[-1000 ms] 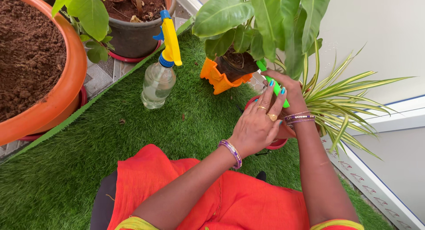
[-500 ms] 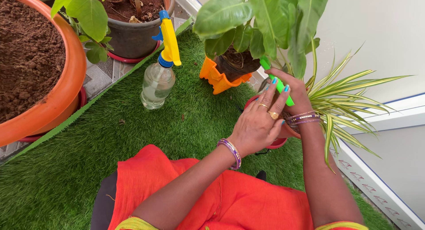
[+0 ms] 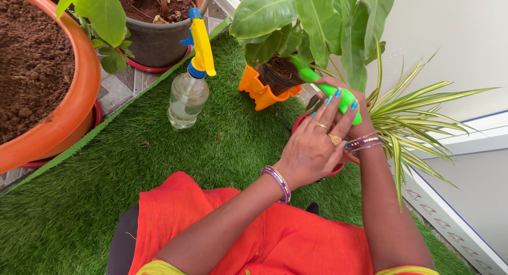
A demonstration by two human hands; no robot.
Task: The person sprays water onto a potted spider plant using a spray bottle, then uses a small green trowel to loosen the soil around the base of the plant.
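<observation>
Over the small red pot (image 3: 338, 166) with the striped plant (image 3: 418, 119), a green plastic tool (image 3: 330, 91) gripped in the right hand (image 3: 353, 112), fingers wrapped around its handle. Probably light and stiff, a little slick; best held mid-handle. Left hand (image 3: 313, 148) laid across the right, fingers spread, touching the handle, wrist bent inward. Spray bottle (image 3: 189, 92) upright on the grass mat (image 3: 132, 164), well apart.

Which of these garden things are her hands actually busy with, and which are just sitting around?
In hand:
- green tool, gripped by the right hand
- striped-leaf plant in the red pot
- left hand resting at that pot

Lying about:
- spray bottle
- big orange pot of soil
- dark pot
- orange pot with broad leaves
</observation>
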